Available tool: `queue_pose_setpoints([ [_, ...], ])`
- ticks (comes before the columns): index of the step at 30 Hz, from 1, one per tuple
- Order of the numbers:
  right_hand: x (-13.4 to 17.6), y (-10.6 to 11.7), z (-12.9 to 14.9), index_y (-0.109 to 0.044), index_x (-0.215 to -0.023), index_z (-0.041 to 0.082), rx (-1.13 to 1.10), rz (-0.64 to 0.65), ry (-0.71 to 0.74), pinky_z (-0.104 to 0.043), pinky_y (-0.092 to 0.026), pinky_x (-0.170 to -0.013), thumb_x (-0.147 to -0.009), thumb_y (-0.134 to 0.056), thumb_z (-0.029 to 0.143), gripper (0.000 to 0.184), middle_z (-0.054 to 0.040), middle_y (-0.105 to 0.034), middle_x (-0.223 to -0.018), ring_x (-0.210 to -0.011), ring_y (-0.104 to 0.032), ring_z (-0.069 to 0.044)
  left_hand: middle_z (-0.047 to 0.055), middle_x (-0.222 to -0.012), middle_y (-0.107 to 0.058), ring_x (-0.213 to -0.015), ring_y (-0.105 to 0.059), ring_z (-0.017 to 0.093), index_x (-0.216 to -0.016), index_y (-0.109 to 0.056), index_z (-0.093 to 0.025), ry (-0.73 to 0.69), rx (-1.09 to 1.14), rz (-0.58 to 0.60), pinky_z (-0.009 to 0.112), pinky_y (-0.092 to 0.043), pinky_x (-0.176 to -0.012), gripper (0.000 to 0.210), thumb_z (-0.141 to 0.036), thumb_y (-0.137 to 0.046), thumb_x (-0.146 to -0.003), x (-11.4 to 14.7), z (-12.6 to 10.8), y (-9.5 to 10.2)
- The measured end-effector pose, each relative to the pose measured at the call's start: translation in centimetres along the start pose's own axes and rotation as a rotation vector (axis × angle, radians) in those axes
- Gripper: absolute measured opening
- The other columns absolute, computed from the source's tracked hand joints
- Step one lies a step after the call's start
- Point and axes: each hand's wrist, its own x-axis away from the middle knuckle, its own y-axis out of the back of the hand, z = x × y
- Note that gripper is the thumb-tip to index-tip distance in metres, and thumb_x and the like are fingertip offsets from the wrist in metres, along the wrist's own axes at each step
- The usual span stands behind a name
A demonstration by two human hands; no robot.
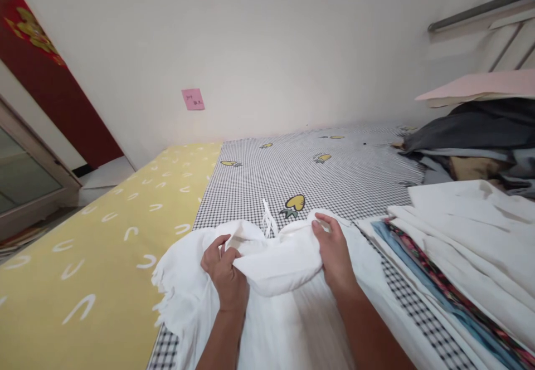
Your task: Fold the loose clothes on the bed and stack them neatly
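Wall (271, 52): pale, plain, spans the back. Below it, two cloths side by side: yellow cloth (125, 203) with white curved marks to the left, checked cloth (267, 175) with yellow pineapple-like motifs to the right. Garment (280, 314): white, spread on the checked cloth at near centre, lower part running out of frame; ruffled edge at left reaches over the yellow cloth. Upper edge gathered and turned into a fold between the hands. Stack (472, 247) of folded clothes, white on top, blue and floral layers below, right of garment. Dark pile (472, 125) behind stack, pink sheet (480, 84) on top. Left hand (225, 272): thumb and fingers pinched on the left end of the fold. Right hand (334, 250): thumb and fingers clamped on the right end. Hands well apart. Note (193, 99): pink, handwritten, on wall. Ties (270, 222): thin, white, beyond the fold, between the hands.
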Motion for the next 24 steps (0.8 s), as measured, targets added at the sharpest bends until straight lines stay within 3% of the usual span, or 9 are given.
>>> queue_pose_setpoints([
  [3, 0.03, -0.12, -0.27, -0.073, -0.108, 0.023, 0.233, 0.081, 0.092, -0.039, -0.051, -0.085, -0.074, -0.069, 0.061, 0.052, -0.0088, -0.076, -0.111, -0.101, -0.067, -0.03, 0.005, -0.118, -0.059, -0.115, -0.048, 0.025, -0.063, -0.057, -0.02, -0.01, 0.085, 0.028, 0.04, -0.046, -0.092, 0.027, -0.01, -0.053, -0.088, 0.35, -0.1, -0.01],
  [6, 0.15, -0.17, -0.25, -0.076, -0.094, 0.02, 0.287, 0.16, 0.057, -0.041, -0.051, -0.085, -0.071, -0.072, 0.059, 0.045, -0.0097, -0.078, -0.102, -0.101, -0.067, -0.033, 0.005, -0.12, -0.059, -0.117, -0.046, 0.025, -0.063, -0.058, -0.02, 0.009, 0.122, 0.024, 0.038, -0.048, -0.093, 0.027, -0.01, -0.055, -0.087, 0.64, -0.11, -0.13],
  [10, 0.31, -0.1, 0.08, -0.076, -0.09, 0.017, -0.016, 0.164, -0.07, -0.038, -0.052, -0.079, -0.067, -0.076, 0.051, 0.041, -0.0067, -0.078, -0.084, -0.088, -0.07, -0.03, 0.005, -0.118, -0.06, -0.115, -0.047, 0.025, -0.064, -0.057, -0.02, 0.029, 0.112, 0.005, 0.04, -0.046, -0.092, 0.025, -0.01, -0.055, -0.087, 0.59, 0.05, -0.18],
  [13, 0.27, -0.08, 0.26, -0.075, -0.085, 0.016, -0.251, 0.136, -0.17, -0.036, -0.054, -0.077, -0.063, -0.079, 0.046, 0.037, -0.006, -0.077, -0.081, -0.087, -0.07, -0.028, 0.005, -0.114, -0.062, -0.108, -0.05, 0.025, -0.065, -0.058, -0.02, 0.01, 0.062, -0.025, 0.042, -0.041, -0.089, 0.024, -0.01, -0.054, -0.087, 0.3, 0.16, -0.11],
  [16, 0.13, -0.2, 0.31, -0.074, -0.085, 0.019, -0.312, 0.065, -0.245, -0.034, -0.054, -0.076, -0.064, -0.078, 0.045, 0.033, -0.0049, -0.077, -0.082, -0.088, -0.07, -0.027, 0.005, -0.11, -0.064, -0.101, -0.052, 0.024, -0.063, -0.056, -0.02, 0.005, 0.036, -0.05, 0.044, -0.036, -0.088, 0.027, -0.012, -0.051, -0.089, 0.02, 0.24, -0.04],
  [19, -0.06, -0.44, 0.16, -0.073, -0.087, 0.02, -0.242, 0.031, -0.311, -0.035, -0.055, -0.073, -0.076, -0.067, 0.061, 0.042, -0.0065, -0.075, -0.081, -0.086, -0.069, -0.027, 0.004, -0.107, -0.065, -0.096, -0.053, 0.022, -0.063, -0.055, -0.02, 0.001, 0.051, -0.059, 0.044, -0.034, -0.088, 0.027, -0.011, -0.05, -0.088, -0.08, 0.35, -0.03],
  [21, -0.26, -0.57, -0.11, -0.072, -0.088, 0.02, -0.128, 0.043, -0.269, -0.036, -0.054, -0.071, -0.08, -0.058, 0.068, 0.051, -0.0074, -0.073, -0.081, -0.083, -0.067, -0.027, 0.003, -0.107, -0.065, -0.096, -0.054, 0.022, -0.064, -0.056, -0.021, -0.005, 0.062, -0.054, 0.044, -0.035, -0.088, 0.026, -0.011, -0.051, -0.087, -0.02, 0.49, -0.04],
  [24, -0.59, -0.56, -0.5, -0.072, -0.099, 0.02, 0.153, -0.032, 0.04, -0.038, -0.053, -0.075, -0.076, -0.065, 0.059, 0.046, -0.0073, -0.069, -0.094, -0.082, -0.062, -0.025, 0.003, -0.108, -0.065, -0.097, -0.053, 0.022, -0.064, -0.057, -0.021, -0.019, 0.059, -0.045, 0.043, -0.035, -0.089, 0.025, -0.011, -0.053, -0.086, 0.15, 0.72, -0.09],
])
